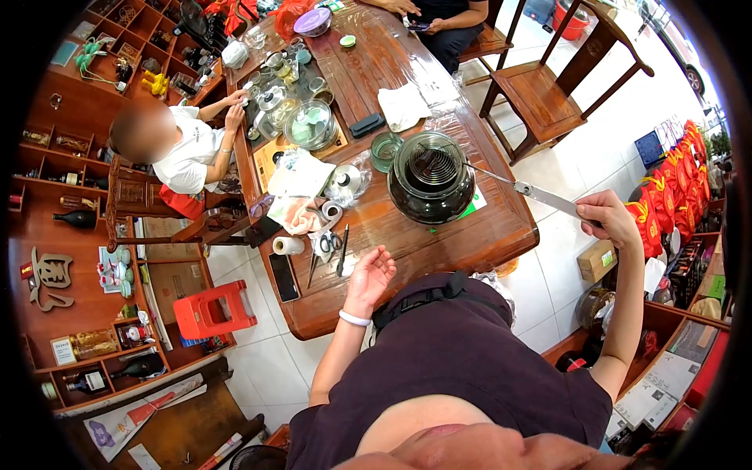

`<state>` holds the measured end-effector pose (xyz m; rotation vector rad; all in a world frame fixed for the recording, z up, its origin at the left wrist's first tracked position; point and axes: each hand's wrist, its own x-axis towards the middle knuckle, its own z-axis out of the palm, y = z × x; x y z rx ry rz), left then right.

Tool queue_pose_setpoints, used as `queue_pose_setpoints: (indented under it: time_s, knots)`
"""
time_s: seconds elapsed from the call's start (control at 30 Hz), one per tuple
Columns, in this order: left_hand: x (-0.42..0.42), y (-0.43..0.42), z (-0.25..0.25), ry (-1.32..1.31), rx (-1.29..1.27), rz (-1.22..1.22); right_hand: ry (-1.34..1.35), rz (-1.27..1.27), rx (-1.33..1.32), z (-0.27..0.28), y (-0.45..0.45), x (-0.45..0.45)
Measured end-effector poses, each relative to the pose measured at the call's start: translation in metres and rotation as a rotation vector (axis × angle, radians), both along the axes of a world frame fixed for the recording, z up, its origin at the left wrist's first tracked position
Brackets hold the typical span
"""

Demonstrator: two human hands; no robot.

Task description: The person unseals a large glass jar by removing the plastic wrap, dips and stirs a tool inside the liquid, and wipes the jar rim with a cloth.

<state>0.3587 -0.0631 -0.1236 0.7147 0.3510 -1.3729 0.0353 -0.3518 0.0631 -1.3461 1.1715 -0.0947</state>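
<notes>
Pinching the tool [544, 197] coiled inside a jar [431, 207], right hand [609, 217] extends, left hand [371, 277] spread.

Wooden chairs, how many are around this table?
3: one chair at right, another chair under the seated person at top, a third chair by the white-shirted person at left. Others may be hidden.

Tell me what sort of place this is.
Probably a shop with a tea table, perhaps selling drinks: wall shelves hold dark glass bottles, glassware crowds a polished wooden table, and red bundles with yellow ties line the right side.
</notes>
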Motion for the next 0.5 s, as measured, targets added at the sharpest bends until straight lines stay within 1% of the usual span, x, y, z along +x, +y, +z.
queue_pose_setpoints:
  time_s: [0.27,0.4,0.5]
  knots:
    - [-0.001,0.000,-0.004,0.015,-0.016,0.013,0.026,0.014,0.034,0.000,0.000,0.001]
    - [-0.005,-0.001,-0.005,0.043,-0.079,0.029,0.033,0.022,0.057,-0.001,-0.002,0.000]
    - [-0.006,0.003,-0.016,0.086,-0.078,0.050,0.059,0.039,0.059,0.001,-0.001,0.001]
